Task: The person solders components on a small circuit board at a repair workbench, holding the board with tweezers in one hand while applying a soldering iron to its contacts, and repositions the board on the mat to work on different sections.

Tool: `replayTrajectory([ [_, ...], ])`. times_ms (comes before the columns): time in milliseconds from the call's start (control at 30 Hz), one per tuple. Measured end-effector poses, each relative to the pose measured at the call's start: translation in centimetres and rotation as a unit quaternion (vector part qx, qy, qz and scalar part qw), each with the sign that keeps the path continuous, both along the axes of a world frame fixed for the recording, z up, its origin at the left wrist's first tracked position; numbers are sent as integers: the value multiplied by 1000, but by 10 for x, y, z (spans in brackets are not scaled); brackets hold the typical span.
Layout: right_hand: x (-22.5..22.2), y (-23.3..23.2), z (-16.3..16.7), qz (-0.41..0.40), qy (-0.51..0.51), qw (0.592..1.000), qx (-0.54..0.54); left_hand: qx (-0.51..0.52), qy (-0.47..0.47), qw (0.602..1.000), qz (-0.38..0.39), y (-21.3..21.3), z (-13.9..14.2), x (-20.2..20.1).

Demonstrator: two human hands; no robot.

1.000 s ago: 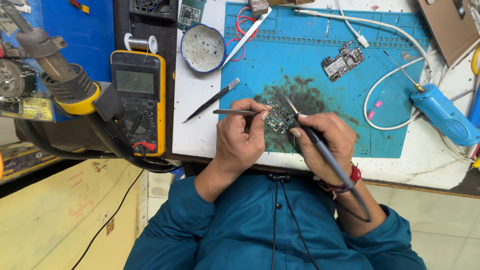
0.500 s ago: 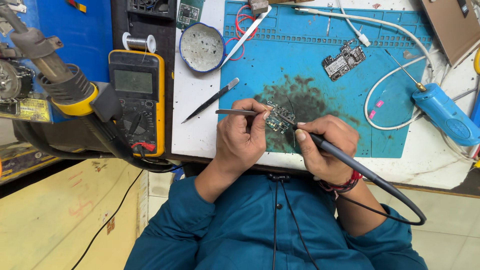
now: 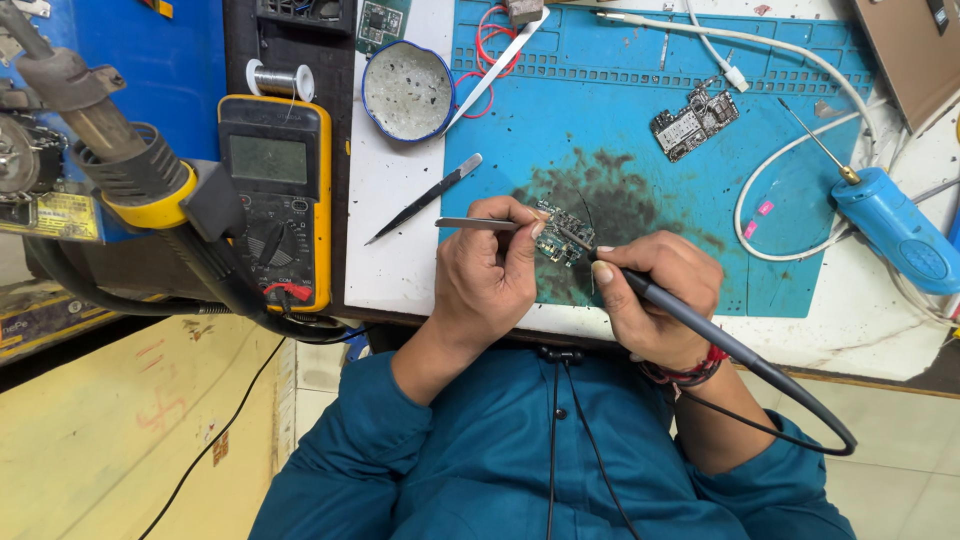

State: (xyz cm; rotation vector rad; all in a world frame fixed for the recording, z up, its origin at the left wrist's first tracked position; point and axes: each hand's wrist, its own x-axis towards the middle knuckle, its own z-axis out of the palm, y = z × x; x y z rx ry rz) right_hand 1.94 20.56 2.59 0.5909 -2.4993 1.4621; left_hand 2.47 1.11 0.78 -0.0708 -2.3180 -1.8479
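Mid-solder: my left hand pinches tweezers on the board, which lies on the mat; right hand grips the iron, tip at board. Joint unfinished, I judge.

White workbench under a blue mat, evenly lit. Below, pale yellow floor at left, perhaps painted. Light tiles at right.

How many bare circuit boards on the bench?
3: small dark board under the hands' tools, grey-black board upper right on the blue mat, green board at top edge. Others may be hidden.
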Motion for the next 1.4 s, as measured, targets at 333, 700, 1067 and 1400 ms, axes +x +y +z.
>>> replayTrajectory([
  [333, 1, 1, 0, 5, -1, 1000, 2, -8, 1, 1000, 1, 0, 1, -1],
  [700, 1, 0, 0, 1, 1, 1000, 1, -8, 0, 1000, 2, -1, 0, 0],
  [1067, 0, 0, -1, -1, 2, 1000, 0, -5, -4, 1000, 1, -1, -1, 0],
  [1400, 0, -1, -1, -3, 2, 1000, 0, 3, -11, 1000, 0, -1, -1, 1],
])
